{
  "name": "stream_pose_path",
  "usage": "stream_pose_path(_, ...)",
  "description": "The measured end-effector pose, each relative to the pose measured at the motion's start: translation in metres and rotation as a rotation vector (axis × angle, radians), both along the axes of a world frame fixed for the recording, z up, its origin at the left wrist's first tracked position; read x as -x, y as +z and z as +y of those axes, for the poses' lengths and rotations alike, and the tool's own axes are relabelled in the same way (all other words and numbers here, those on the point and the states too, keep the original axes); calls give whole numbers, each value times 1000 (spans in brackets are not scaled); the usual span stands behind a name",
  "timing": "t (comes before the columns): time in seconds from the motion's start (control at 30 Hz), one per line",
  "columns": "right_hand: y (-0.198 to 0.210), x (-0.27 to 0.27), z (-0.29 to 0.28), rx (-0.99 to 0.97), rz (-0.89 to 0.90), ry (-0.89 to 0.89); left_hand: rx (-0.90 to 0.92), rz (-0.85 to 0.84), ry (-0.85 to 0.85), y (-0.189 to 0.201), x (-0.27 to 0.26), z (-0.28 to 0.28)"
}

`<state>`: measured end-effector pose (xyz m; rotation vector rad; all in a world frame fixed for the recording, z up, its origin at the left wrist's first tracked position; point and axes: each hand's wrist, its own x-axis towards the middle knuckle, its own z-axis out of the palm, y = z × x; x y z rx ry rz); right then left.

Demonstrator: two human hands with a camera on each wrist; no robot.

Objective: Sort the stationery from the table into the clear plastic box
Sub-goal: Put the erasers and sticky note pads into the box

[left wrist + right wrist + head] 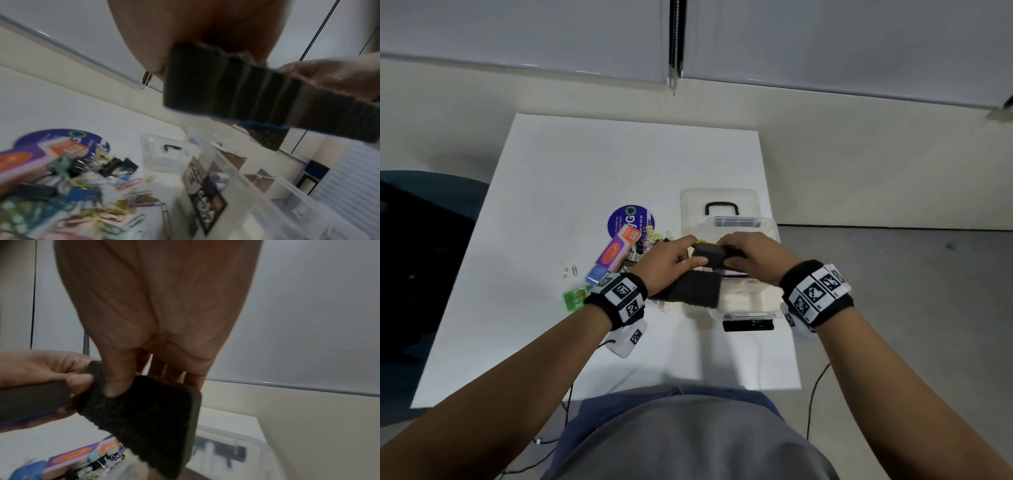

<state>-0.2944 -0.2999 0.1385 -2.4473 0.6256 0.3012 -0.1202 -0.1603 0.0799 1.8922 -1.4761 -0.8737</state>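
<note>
**Both hands on felt erasers above the box**

Your left hand [671, 255] grips a dark ribbed felt eraser [236, 91], fingers curled round its end; a blue edge shows along its underside in the left wrist view. Your right hand [751, 255] pinches a second dark felt eraser [144, 415], thumb pressed onto its fuzzy face, fingers behind it. The two erasers touch where your hands meet, held in the air over the near-left part of the clear plastic box [767, 310].

The box sits open on the white table [585, 164], toward its right edge. Dividers split it into compartments; what lies in them is too blurred to name. Its clear lid [719, 198], with a black handle, lies flat just behind the box. A black label [205, 201] with white lettering shows against the box's left side.

Left of the box lies the remaining stationery: a heap of binder clips [115, 165] and coloured paper clips [131, 198], a purple and orange packet [618, 250], a small blue item [596, 274] and a green packet [575, 298]. A round purple sticker [630, 216] lies behind the heap. A few stray paper clips [571, 270] lie further left
</note>
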Motion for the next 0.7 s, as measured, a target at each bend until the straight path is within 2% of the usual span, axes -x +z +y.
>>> stream_pose_path(0.1,0,37,-9,143,72,-57,-47,76,96,-10,15,-7)
stream_pose_path(0.17,-9,55,-6,155,158,-27,-122,137,166,-17,15,-4)
stream_pose_path(0.23,-24,61,2,149,235,2,-199,125,192,-22,16,1)
stream_pose_path(0.37,-69,50,16,170,314,92,-240,110,259,-23,17,6)
stream_pose_path(0.53,-110,41,8,46,453,138,-252,35,274,-21,17,1)
stream_pose_path(0.63,-114,41,-2,-7,562,176,-231,69,255,-23,27,-4)
stream_pose_path(0.7,-110,45,-7,-49,568,193,-175,84,247,-19,37,-10)
